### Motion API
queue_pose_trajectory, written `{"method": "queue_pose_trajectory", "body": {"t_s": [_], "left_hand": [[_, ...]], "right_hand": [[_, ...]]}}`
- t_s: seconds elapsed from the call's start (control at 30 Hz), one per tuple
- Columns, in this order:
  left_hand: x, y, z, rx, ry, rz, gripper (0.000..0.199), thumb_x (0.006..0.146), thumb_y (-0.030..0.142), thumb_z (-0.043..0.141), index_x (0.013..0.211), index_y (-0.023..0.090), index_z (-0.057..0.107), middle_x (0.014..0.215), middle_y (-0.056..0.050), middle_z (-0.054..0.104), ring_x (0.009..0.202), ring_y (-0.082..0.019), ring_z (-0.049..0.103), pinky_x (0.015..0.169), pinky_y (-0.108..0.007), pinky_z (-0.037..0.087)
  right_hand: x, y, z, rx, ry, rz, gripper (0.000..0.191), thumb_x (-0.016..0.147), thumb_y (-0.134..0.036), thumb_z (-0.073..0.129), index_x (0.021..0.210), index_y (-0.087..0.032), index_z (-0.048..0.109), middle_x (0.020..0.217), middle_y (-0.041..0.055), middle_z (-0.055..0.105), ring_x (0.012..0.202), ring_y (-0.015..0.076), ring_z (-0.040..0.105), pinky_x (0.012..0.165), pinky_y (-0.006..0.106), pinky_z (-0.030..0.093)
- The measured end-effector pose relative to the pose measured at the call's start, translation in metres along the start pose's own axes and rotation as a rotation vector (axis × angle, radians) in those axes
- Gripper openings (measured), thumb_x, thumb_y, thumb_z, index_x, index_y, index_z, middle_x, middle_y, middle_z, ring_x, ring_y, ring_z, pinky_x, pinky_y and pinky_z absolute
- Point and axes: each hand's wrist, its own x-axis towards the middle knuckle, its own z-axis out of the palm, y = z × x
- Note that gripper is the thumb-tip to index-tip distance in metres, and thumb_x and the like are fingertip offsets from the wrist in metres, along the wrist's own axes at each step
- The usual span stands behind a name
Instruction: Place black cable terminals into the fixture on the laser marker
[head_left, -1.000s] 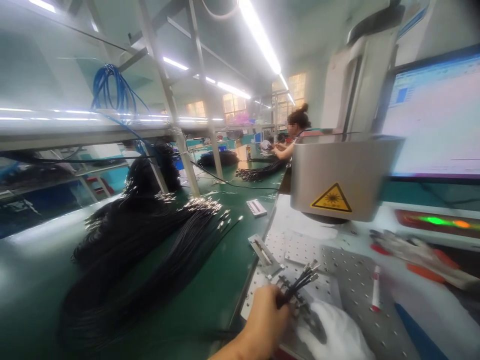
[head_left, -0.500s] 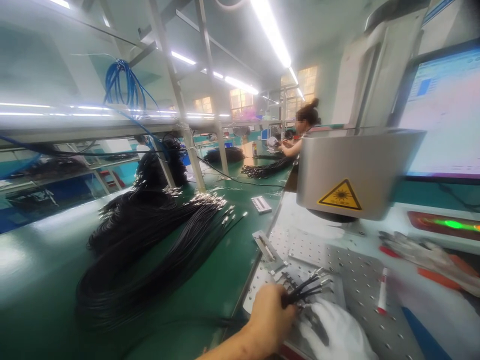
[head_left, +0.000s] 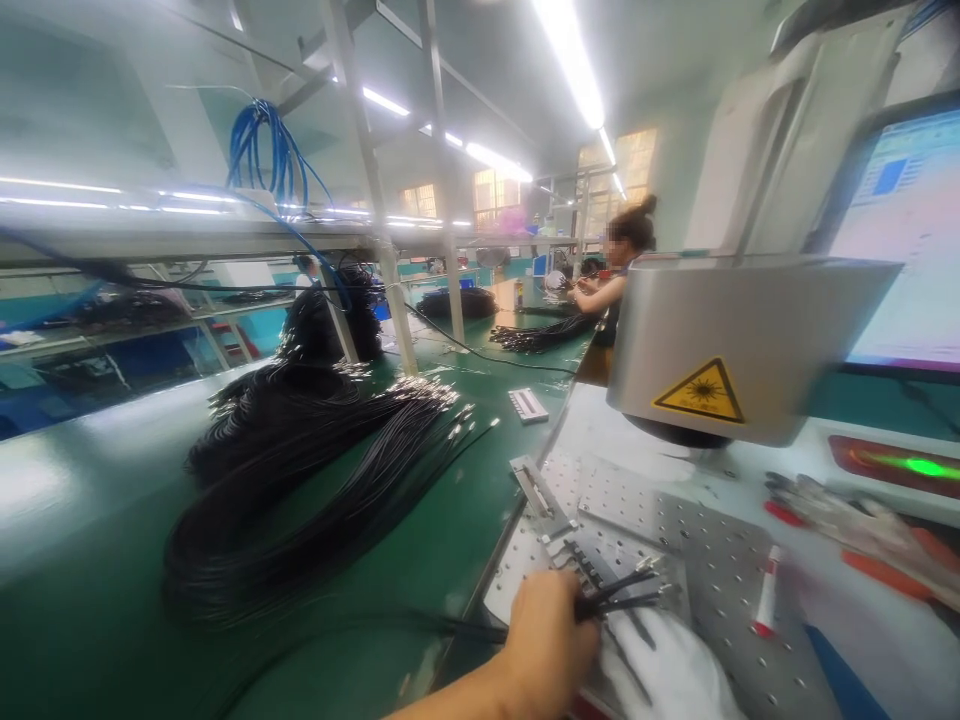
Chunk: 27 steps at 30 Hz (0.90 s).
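My bare left hand (head_left: pixel 551 635) is closed around a small bundle of black cables (head_left: pixel 604 598) over the perforated metal plate. Their shiny metal ends fan out to the right, and the cable lengths trail off to the left across the green table. Just to the right and below is my right hand (head_left: pixel 671 665) in a white glove, close beside the cables. Its fingers are blurred and partly hidden, so their grip is unclear. A slotted metal fixture (head_left: pixel 581 560) lies just beyond my left hand.
A large pile of black cables (head_left: pixel 300 470) lies on the green table (head_left: pixel 420 570). A grey laser head (head_left: pixel 750 340) with a yellow warning sign overhangs the metal plate (head_left: pixel 720 560). A marker (head_left: pixel 769 590) and work gloves (head_left: pixel 862 530) lie right. Another person (head_left: pixel 622 260) works farther back.
The view has shifted slightly, so the background sits farther right. My left hand still holds the cables, which lie a little lower and flatter. The gloved right hand stays beside them.
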Motion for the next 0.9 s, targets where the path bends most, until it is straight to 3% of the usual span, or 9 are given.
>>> {"method": "queue_pose_trajectory", "body": {"t_s": [0.17,0.37,0.5,0.57,0.7,0.9], "left_hand": [[0.007,-0.008,0.004,-0.184,0.011,0.03,0.01,0.06,0.016,0.06,0.068,0.019,0.053,0.074,0.0,0.058,0.076,-0.017,0.053,0.067,-0.026,0.035],[0.014,-0.013,0.009,-0.268,0.001,0.027,0.014,0.059,0.015,0.061,0.065,0.019,0.049,0.065,0.003,0.052,0.066,-0.014,0.05,0.062,-0.026,0.033],[0.017,-0.011,0.001,-0.369,-0.144,-0.04,0.011,0.064,0.018,0.059,0.072,0.02,0.051,0.058,0.005,0.05,0.055,-0.014,0.051,0.055,-0.026,0.034],[0.018,-0.009,-0.008,-0.307,-0.177,-0.025,0.009,0.066,0.018,0.059,0.075,0.019,0.055,0.06,0.004,0.051,0.061,-0.016,0.054,0.058,-0.027,0.036],[0.018,-0.006,-0.022,-0.056,-0.12,0.052,0.014,0.062,0.022,0.068,0.076,0.018,0.064,0.073,0.001,0.055,0.078,-0.018,0.052,0.067,-0.028,0.034],[0.015,-0.007,-0.015,-0.044,-0.08,0.088,0.01,0.065,0.018,0.062,0.075,0.019,0.064,0.07,0.0,0.056,0.07,-0.016,0.047,0.065,-0.029,0.03]], "right_hand": [[-0.004,-0.003,0.003,0.051,-0.05,0.049,0.034,0.094,-0.018,0.033,0.091,-0.019,0.068,0.087,0.0091,0.065,0.075,0.0234,0.062,0.063,0.032,0.049],[0.003,-0.008,0.001,0.081,-0.054,0.122,0.028,0.091,-0.014,0.039,0.092,-0.02,0.066,0.093,0.0063,0.066,0.077,0.0239,0.061,0.063,0.033,0.049],[0.0,-0.01,0.001,0.083,-0.082,0.179,0.027,0.091,-0.017,0.04,0.097,-0.02,0.066,0.09,0.0074,0.066,0.077,0.0243,0.061,0.062,0.034,0.049],[-0.002,-0.012,0.001,0.073,-0.079,0.199,0.028,0.092,-0.019,0.039,0.097,-0.02,0.066,0.092,0.0091,0.066,0.08,0.0253,0.062,0.061,0.034,0.049],[0.001,-0.015,-0.002,0.042,-0.041,0.177,0.033,0.093,-0.016,0.034,0.092,-0.019,0.066,0.094,0.0096,0.067,0.084,0.0259,0.062,0.065,0.035,0.05],[0.006,-0.013,-0.003,0.09,-0.097,0.217,0.032,0.093,-0.019,0.034,0.086,-0.021,0.066,0.09,0.009,0.067,0.077,0.0239,0.063,0.054,0.033,0.048]]}}
